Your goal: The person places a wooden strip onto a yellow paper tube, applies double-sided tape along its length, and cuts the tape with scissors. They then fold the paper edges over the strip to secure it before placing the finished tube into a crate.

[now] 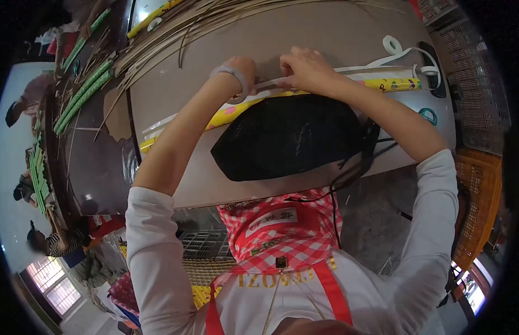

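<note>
A long yellow patterned roll [229, 113] lies across the tabletop, with a whitish strip [269, 84] along its far edge. My left hand [241, 71], a pale bangle at its wrist, is closed at the strip, fingertips partly hidden. Just to the right, my right hand [306, 68] pinches the same strip between thumb and curled fingers. Between my forearms sits a black mesh-like item [287, 139] with dark straps, covering part of the roll's near side. A white tape roll [430, 71] lies by the roll's right end.
Another white tape roll [391, 44] stands at the far right, and a teal ring [428, 116] lies nearer. Thin brown strips [159, 42] spread along the far left edge. Green patterned rolls [83, 100] rest on a dark table. An orange crate [476, 201] stands right; people work at left.
</note>
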`<state>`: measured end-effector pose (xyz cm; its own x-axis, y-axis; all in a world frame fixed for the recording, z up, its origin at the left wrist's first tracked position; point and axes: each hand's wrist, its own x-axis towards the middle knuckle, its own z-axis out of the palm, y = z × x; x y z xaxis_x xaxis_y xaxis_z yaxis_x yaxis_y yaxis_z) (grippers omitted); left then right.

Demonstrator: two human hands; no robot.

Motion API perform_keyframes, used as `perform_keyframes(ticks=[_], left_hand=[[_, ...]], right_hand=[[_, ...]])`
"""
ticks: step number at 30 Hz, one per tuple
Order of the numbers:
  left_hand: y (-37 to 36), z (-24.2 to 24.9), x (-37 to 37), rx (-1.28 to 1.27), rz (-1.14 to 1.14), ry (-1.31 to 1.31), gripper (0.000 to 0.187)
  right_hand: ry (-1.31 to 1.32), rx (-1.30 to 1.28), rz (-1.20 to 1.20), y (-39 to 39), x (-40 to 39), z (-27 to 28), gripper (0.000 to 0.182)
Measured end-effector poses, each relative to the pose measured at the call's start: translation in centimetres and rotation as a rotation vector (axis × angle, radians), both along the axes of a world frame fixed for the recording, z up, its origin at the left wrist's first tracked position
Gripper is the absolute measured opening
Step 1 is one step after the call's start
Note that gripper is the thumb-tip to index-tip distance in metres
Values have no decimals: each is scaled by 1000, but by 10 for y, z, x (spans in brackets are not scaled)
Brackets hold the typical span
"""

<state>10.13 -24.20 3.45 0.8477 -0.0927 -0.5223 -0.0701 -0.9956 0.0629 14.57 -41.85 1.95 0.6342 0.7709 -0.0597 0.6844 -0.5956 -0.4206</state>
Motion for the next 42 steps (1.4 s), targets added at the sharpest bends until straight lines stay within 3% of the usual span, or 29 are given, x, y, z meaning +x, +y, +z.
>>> perform_keyframes(ticks=[8,9,16,19,21,22,24,25,26,27,30,35,38,42], left_hand=[[3,4,-6,-70,30,-27,41],[2,5,-7,-66,44,-67,43],[5,1,-4,-51,89,24,49],[4,6,-8,-76,78,-28,46],[3,2,-9,-44,64,-75,43],[2,4,-5,20,55,66,38],[3,-9,-9,66,-102,-85,36],[11,-31,-4,-23,-18,-121,33],[7,-22,-6,59,35,5,34],[-2,2,-18,53,108,-45,39],[-1,-1,-24,63,67,-187,54],[1,8,-32,-35,198,-225,63],[12,-3,-35,-21,225,-240,60],[31,3,-53,-39,300,-205,51]], right_hand=[[65,-143,-107,-31,22,-4,32],[182,-226,-190,-38,26,7,32],[209,-222,-337,-100,55,14,31],[253,-266,-313,-101,55,12,21],[-150,-202,-190,-95,35,10,8],[-147,-23,-77,-91,21,13,10],[-159,42,46,-86,-4,23,14],[-170,-23,31,-85,-16,33,17],[-98,-36,88,-91,-11,26,21],[-147,-33,102,-96,-9,21,22],[-95,-120,83,-99,-12,47,29],[-163,-105,150,-103,-9,40,32],[-99,-150,117,-95,-11,37,31],[-155,-21,223,-79,-20,31,26]])
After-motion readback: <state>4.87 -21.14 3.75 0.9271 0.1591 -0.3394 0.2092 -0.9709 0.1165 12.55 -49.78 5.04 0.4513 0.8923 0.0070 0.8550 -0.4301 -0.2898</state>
